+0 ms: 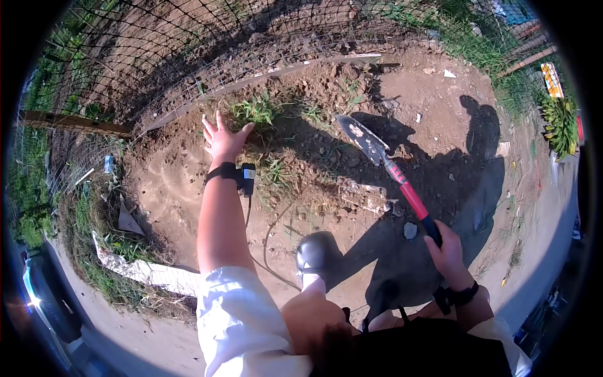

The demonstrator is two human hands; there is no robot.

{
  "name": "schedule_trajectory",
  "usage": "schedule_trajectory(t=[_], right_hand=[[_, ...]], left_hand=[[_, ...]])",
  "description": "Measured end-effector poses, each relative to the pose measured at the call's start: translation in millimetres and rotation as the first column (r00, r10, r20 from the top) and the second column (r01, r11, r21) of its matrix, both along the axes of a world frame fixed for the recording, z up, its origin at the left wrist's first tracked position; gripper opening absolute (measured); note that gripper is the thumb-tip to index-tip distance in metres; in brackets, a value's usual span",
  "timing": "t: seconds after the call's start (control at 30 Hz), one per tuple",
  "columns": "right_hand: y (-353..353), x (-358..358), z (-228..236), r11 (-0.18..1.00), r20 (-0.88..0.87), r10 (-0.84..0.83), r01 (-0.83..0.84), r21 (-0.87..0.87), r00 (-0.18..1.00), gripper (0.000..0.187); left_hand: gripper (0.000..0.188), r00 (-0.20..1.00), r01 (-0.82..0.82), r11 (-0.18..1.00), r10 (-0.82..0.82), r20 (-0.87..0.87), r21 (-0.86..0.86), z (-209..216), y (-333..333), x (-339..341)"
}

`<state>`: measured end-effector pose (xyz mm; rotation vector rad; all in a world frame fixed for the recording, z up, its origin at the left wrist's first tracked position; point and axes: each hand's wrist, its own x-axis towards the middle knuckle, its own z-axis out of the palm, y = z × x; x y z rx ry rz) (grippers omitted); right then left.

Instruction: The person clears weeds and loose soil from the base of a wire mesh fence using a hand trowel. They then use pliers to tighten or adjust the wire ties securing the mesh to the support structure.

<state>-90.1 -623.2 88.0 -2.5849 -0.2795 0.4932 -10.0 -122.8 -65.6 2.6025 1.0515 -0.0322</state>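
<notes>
My left hand (226,135) reaches forward over the bare soil with its fingers spread, holding nothing. Just right of its fingertips grows a tuft of green grass (254,112); whether they touch I cannot tell. A black band with a small cabled box is strapped to that wrist. On the right, my right hand (447,248) is closed round the black grip end of a garden trowel (411,196) with a red handle. Its soil-smeared metal blade points away and to the left, over the dug earth. Whether the blade touches the ground is unclear.
A black net fence (207,38) runs along the far side, with a pale board (276,73) at its foot. A whitish block (364,196) and a stone (410,230) lie on the ground. White edging (147,271) is at left; a car (53,301) stands beyond it.
</notes>
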Motion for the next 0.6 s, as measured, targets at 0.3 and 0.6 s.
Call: schedule_trajectory(t=[0.3,0.6], right_hand=[[11.5,1.9,-2.5,0.997,-0.006,0.037,-0.037,0.065,0.999,0.033],[-11.9,-0.6,-3.9,0.996,-0.002,-0.083,0.083,0.023,0.997,0.033]], left_hand=[[0.04,0.739,0.654,0.741,-0.669,-0.078,-0.154,-6.7,-141.9,-23.9],[0.091,0.915,0.397,0.902,-0.374,-0.153,0.171,22.2,-64.8,19.3]])
